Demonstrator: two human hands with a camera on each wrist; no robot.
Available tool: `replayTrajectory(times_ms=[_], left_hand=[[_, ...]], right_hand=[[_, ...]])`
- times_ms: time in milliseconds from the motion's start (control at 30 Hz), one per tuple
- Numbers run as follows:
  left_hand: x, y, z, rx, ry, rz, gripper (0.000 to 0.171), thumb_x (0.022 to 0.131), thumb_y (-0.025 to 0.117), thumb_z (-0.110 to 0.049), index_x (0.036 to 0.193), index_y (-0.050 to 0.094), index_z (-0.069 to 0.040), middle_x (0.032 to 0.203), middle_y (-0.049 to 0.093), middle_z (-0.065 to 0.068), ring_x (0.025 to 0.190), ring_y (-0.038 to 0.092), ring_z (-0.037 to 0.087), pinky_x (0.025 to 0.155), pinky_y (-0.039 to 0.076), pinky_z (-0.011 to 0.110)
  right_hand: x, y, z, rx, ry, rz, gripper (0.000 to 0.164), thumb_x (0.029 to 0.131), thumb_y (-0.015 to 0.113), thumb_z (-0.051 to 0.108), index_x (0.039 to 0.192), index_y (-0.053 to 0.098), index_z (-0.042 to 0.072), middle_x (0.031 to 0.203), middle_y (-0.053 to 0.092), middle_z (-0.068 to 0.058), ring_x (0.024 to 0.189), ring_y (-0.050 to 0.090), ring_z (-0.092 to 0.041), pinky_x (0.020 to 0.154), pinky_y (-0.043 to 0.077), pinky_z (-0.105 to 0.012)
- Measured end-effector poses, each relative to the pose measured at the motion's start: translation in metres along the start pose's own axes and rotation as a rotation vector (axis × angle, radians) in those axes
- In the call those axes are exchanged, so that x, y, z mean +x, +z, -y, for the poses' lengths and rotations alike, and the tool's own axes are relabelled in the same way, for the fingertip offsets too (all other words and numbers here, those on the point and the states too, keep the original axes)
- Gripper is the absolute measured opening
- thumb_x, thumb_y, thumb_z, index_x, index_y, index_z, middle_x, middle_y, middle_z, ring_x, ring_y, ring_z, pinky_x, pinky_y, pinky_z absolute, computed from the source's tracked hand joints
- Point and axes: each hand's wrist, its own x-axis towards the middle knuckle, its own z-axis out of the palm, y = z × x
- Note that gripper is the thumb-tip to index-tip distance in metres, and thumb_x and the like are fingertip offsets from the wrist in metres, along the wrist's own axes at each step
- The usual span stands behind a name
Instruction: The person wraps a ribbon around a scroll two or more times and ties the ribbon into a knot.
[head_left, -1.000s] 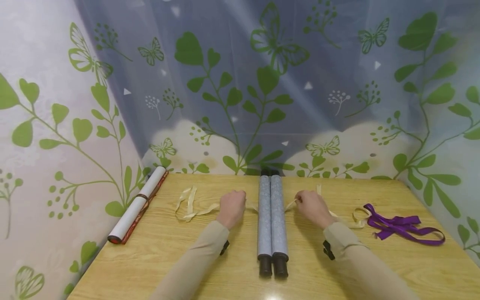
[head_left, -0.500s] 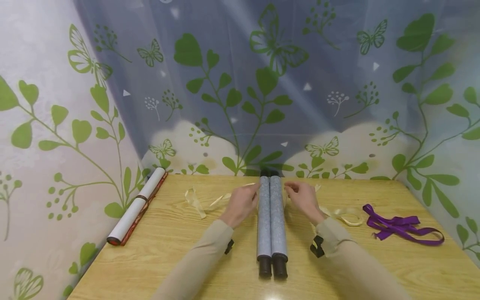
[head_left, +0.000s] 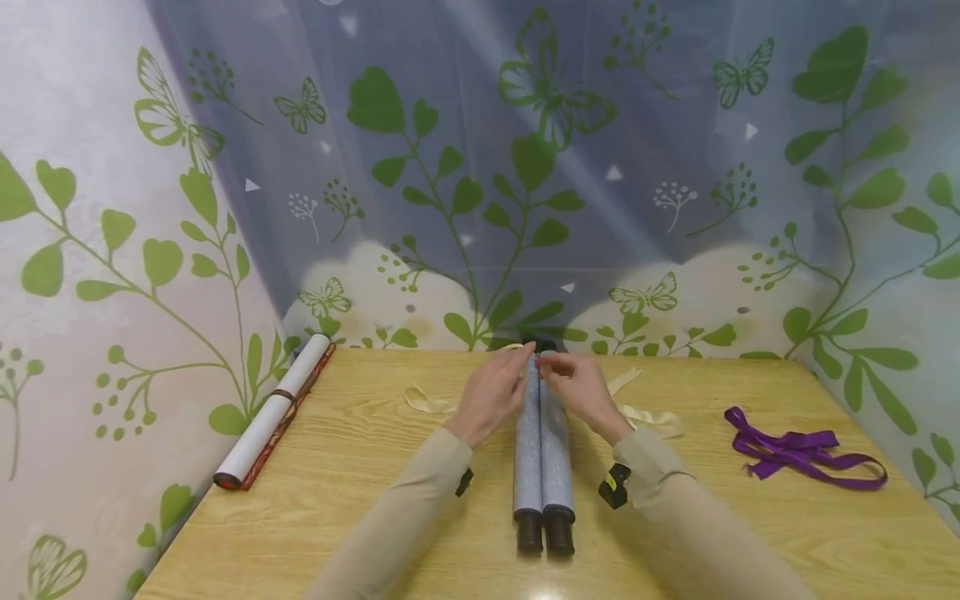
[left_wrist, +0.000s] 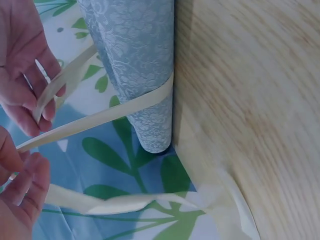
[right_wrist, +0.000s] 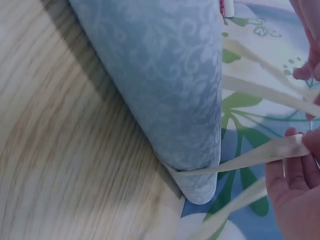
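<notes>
Presenting dark cylindrical caps nearest on the wood-grained worktop; extending away as two parallel, floral-textured blue-grey rolls. Passing flat cream ribbon round their outer sides; pinching it with left hand and right hand, close together above the far ends.

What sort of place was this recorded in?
Probably a makeshift indoor work corner, perhaps in a home: a wood-grain table against a butterfly-and-leaf-print backdrop, with blue-gray floral scrolls and a purple ribbon on it.
</notes>
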Motion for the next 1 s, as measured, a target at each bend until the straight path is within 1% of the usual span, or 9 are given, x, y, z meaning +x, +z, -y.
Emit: replayTrajectory(times_ms=[133,333,433,567,667,733,900,967,1000], left_hand=[[0.005,-0.001,-0.001,0.018,0.027,-0.01,0.053,0.085,0.061,0.004,0.137,0.053,-0.003,0.122,0.069,0.008,0.104,0.062,0.023,0.086,0.052,0.033],[0.007,0.0,-0.003,-0.002,0.048,-0.016,0.054,0.084,0.06,0.006,0.137,0.054,-0.002,0.117,0.071,0.007,0.095,0.059,0.023,0.08,0.05,0.031],[0.006,0.002,-0.002,-0.087,-0.032,0.011,0.051,0.089,0.057,0.004,0.139,0.053,-0.004,0.11,0.072,0.007,0.091,0.057,0.021,0.073,0.049,0.029],[0.005,0.003,-0.001,-0.23,-0.188,0.047,0.048,0.091,0.055,0.002,0.138,0.055,-0.007,0.099,0.071,0.008,0.086,0.055,0.02,0.067,0.046,0.03],[0.005,0.006,-0.001,-0.297,-0.202,0.051,0.04,0.092,0.057,0.001,0.13,0.062,-0.009,0.099,0.071,0.007,0.088,0.06,0.021,0.074,0.05,0.033],[0.005,0.009,0.0,-0.333,-0.196,0.047,0.037,0.092,0.059,0.002,0.127,0.064,-0.01,0.104,0.071,0.006,0.092,0.063,0.019,0.079,0.051,0.032],[0.004,0.013,-0.001,-0.45,-0.249,0.04,0.042,0.091,0.06,0.003,0.131,0.06,-0.009,0.107,0.07,0.008,0.082,0.059,0.016,0.058,0.044,0.022],[0.003,0.014,-0.001,-0.487,-0.28,0.038,0.044,0.092,0.06,0.003,0.134,0.058,-0.009,0.107,0.07,0.01,0.073,0.058,0.017,0.051,0.042,0.021],[0.003,0.015,-0.002,-0.495,-0.294,0.032,0.043,0.092,0.06,0.003,0.134,0.058,-0.008,0.106,0.071,0.01,0.073,0.059,0.018,0.054,0.043,0.022]], right_hand=[[-0.001,0.005,0.006,-0.024,-0.035,0.045,0.03,0.096,0.058,0.009,0.124,0.066,0.002,0.119,0.069,-0.016,0.106,0.066,-0.032,0.088,0.054,-0.046],[0.001,0.009,0.014,-0.069,-0.087,0.074,0.03,0.097,0.062,0.02,0.123,0.067,0.006,0.108,0.071,-0.013,0.099,0.065,-0.029,0.082,0.054,-0.044],[0.004,0.01,0.015,-0.001,-0.038,0.076,0.027,0.101,0.055,0.027,0.112,0.069,0.007,0.1,0.071,-0.015,0.087,0.065,-0.03,0.073,0.053,-0.038],[0.004,0.008,0.015,0.133,0.047,0.105,0.033,0.104,0.048,0.03,0.104,0.067,0.002,0.094,0.066,-0.022,0.085,0.06,-0.042,0.074,0.053,-0.046],[0.004,0.008,0.013,0.201,0.058,0.124,0.034,0.105,0.046,0.027,0.103,0.064,-0.001,0.093,0.063,-0.02,0.089,0.058,-0.045,0.08,0.052,-0.054],[0.005,0.008,0.013,0.224,0.059,0.137,0.033,0.106,0.044,0.026,0.103,0.062,-0.002,0.093,0.062,-0.016,0.086,0.058,-0.039,0.079,0.052,-0.053],[0.004,0.008,0.014,0.284,0.069,0.179,0.031,0.106,0.042,0.023,0.105,0.058,-0.003,0.091,0.06,-0.011,0.079,0.057,-0.02,0.076,0.052,-0.048],[0.004,0.008,0.015,0.303,0.077,0.186,0.03,0.107,0.041,0.022,0.105,0.057,-0.003,0.09,0.059,-0.01,0.079,0.057,-0.02,0.076,0.052,-0.049],[0.003,0.008,0.015,0.308,0.082,0.186,0.029,0.106,0.041,0.022,0.105,0.057,-0.003,0.09,0.059,-0.01,0.08,0.057,-0.022,0.076,0.052,-0.049]])
